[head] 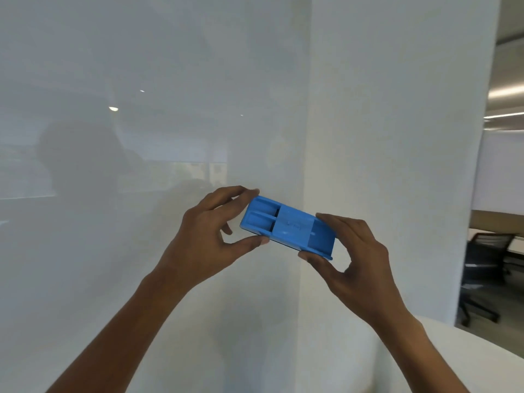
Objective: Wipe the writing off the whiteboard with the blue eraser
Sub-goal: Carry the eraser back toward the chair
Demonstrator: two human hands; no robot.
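A blue plastic eraser point(289, 226) with moulded grooves on its back is held in front of the whiteboard point(141, 80), close to the board's right edge. My left hand point(209, 239) pinches its left end between thumb and fingers. My right hand point(357, 251) pinches its right end the same way. The eraser is tilted, its right end lower. The glossy white board fills the left and middle of the view, and I see no writing on the part that shows, only faint reflections.
A plain white wall panel point(391, 137) stands right of the board. A white rounded table edge point(467, 358) curves in at the lower right. Beyond the wall's right edge are a dark office chair point(482, 268) and a desk.
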